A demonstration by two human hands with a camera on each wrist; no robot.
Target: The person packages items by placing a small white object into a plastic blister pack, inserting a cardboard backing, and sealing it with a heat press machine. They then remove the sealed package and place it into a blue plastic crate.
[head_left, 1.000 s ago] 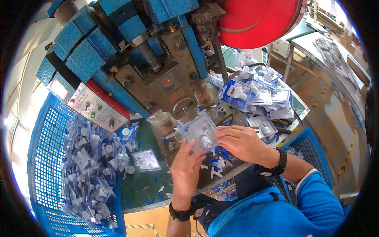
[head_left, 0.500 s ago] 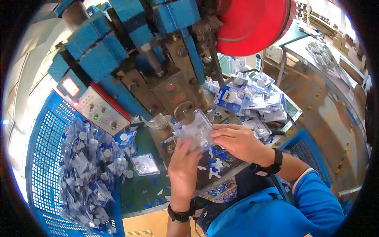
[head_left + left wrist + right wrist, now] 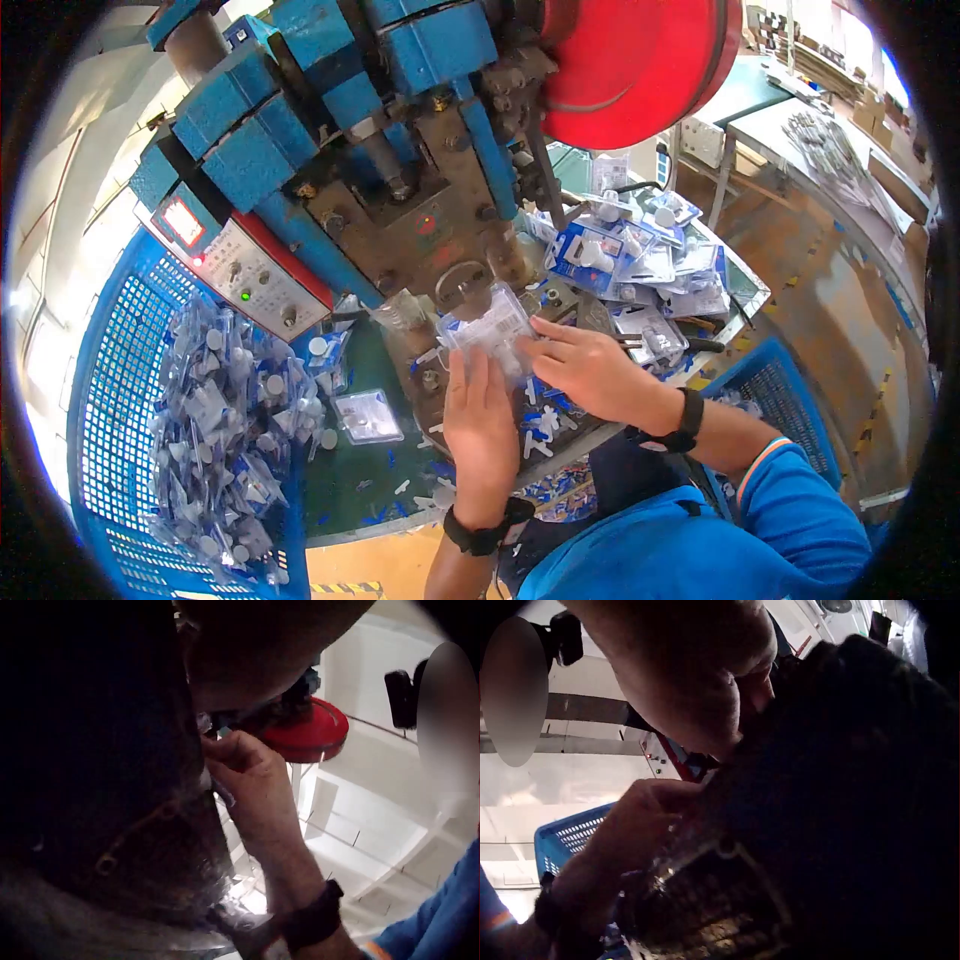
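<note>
A clear plastic blister pack (image 3: pixel 490 328) with a printed card lies under the press's ram, tilted over the die area. My left hand (image 3: pixel 480 425) is at its near edge, fingers laid straight against the plastic, palm down. At the pack's right edge, my right hand (image 3: pixel 590 368) pinches it; the left wrist view shows that right hand (image 3: pixel 251 776) with thumb and fingers drawn together. The right wrist view catches the left hand (image 3: pixel 649 810) dimly beside the machine bed. Above the pack stands the blue press (image 3: pixel 410 220) with its dark metal ram.
Packed blisters fill a blue basket (image 3: pixel 110 340) on the left. More packs pile (image 3: pixel 640 245) at the right, and one lies flat (image 3: pixel 368 416) on the green tabletop (image 3: pixel 345 480). Blue and white scraps (image 3: pixel 545 425) litter the press bed. A control box (image 3: pixel 255 275) and red flywheel (image 3: pixel 640 70) flank the press.
The pack has moved slightly inward beneath the ram. The left fingers have straightened against its near side, and the right hand has shifted a little left along with it.
</note>
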